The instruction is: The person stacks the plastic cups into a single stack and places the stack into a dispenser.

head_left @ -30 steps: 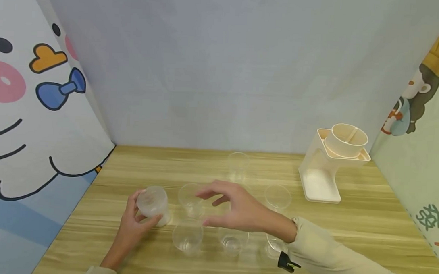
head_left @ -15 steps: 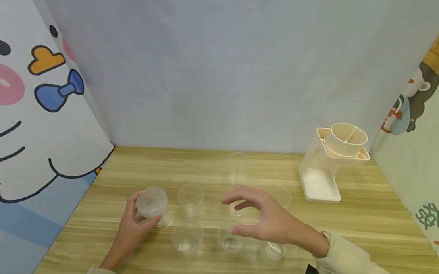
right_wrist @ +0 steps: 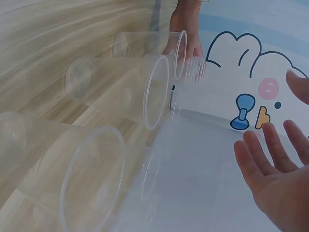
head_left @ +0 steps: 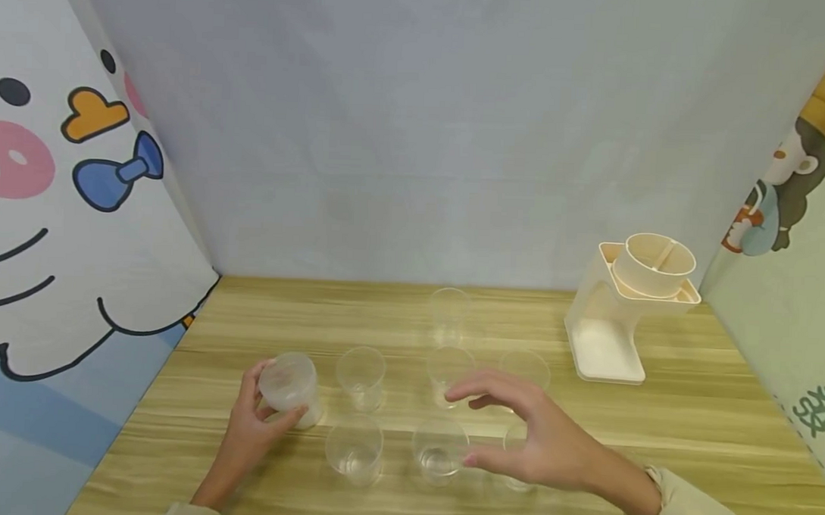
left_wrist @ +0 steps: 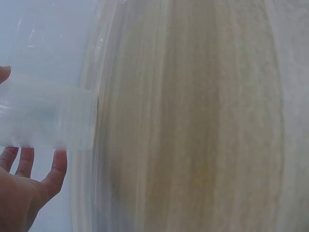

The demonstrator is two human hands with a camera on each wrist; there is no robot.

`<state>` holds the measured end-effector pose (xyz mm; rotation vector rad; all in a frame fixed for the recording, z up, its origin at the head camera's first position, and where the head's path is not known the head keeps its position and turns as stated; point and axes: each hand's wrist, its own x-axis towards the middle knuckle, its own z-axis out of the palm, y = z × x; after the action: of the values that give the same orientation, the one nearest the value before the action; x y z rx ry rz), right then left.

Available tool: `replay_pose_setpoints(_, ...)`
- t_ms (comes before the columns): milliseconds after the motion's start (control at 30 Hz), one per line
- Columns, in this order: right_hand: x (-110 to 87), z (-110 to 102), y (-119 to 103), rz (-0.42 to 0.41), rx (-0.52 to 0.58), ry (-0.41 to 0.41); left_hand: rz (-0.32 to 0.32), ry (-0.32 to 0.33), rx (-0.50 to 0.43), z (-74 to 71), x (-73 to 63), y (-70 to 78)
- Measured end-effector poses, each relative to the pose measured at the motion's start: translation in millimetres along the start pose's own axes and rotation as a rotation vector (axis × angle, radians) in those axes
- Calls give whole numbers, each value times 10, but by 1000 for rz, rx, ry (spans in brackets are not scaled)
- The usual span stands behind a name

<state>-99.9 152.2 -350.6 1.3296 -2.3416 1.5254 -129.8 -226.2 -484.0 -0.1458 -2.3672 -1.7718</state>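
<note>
Head view: I see the left hand [head_left: 258, 420] gripping a stack of translucent cups [head_left: 289, 382]; the right hand [head_left: 536, 438] hangs released above single clear cups [head_left: 354, 446] on the counter [head_left: 301, 314].

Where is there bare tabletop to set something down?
Free: back left, bounded by the rear cup, left wall and cup stack in the left hand; back, between that cup and the cream stand; right, between stand, right wall and right sleeve. Crowded: the middle, where clear cups stand in rows; the right hand partly hides some.
</note>
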Motion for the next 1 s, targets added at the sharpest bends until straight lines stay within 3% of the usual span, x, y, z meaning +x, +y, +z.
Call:
replay_pose_setpoints(267, -132, -11, 12, -69, -85, 61, 2, -1, -2, -7, 1, -9)
replay_pose_setpoints(433, -217, -26, 14, -59, -114, 98, -3, -3, 0, -16, -3, -12)
replay_pose_setpoints(600, -325, -56, -19, 42, -145, 121, -11, -8, -1, -20, -3, -3)
replay_pose_setpoints(833, -448, -86, -3, 61, -172, 159, -27, -10, 25, -28, -2, -8)
replay_pose_setpoints(1000, -551, -140, -1, 185, -214, 153, -36, -16, 25, -31, -6, 1)
